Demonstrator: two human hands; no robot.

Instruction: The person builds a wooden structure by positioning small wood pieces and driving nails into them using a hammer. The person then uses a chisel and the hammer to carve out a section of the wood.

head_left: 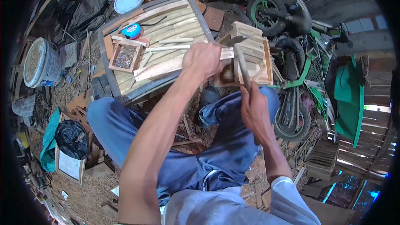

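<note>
Slatted tabletop (177,24) ahead; outstretched left hand (203,60) clasps wood (160,68), right hand (255,110) grips hammer (242,64).

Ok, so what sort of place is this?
Probably a small woodworking shed: the right hand grips a hammer, a wooden tray holds what look like nails, and a motorbike close by hints that it doubles as storage.

Pale wood strip (162,68), long, straight, angled over the slatted counter (198,14), right end poking past its edge. Hammer (243,67): brownish handle, dark head, tilted, beside that end (contact with strip unclear).
</note>
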